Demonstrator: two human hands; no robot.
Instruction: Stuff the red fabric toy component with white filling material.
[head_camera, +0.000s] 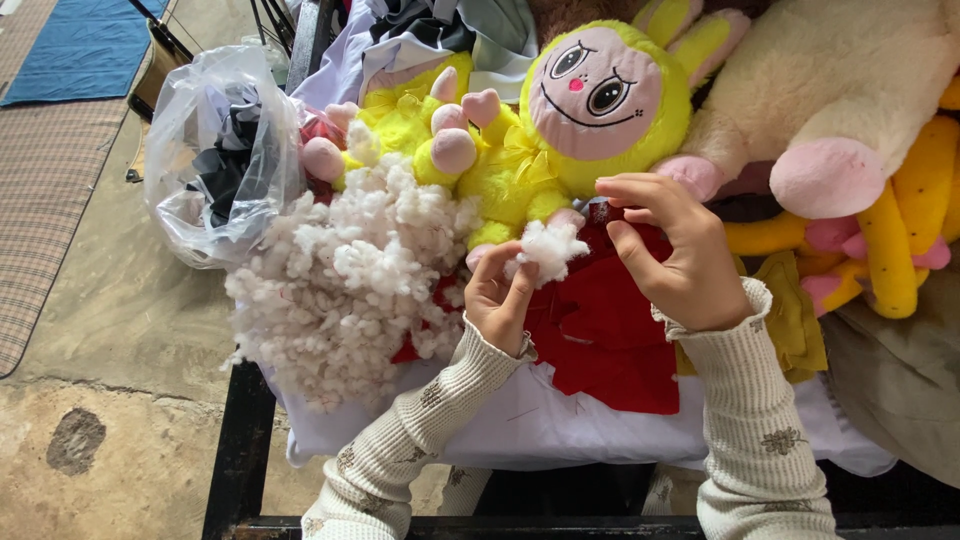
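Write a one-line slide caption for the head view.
Left hand pinches a tuft of white fluffy stuffing while right hand grips a red fabric toy piece below a yellow plush doll.

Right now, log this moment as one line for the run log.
left hand: pinching stuffing tuft | right hand: on red fabric piece | beside: stuffing pile, yellow plush doll

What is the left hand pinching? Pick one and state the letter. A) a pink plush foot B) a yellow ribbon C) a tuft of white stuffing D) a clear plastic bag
C: the left hand pinches a tuft of white stuffing between thumb and fingertips, just above the red fabric piece, while the right hand grips that fabric's top edge.
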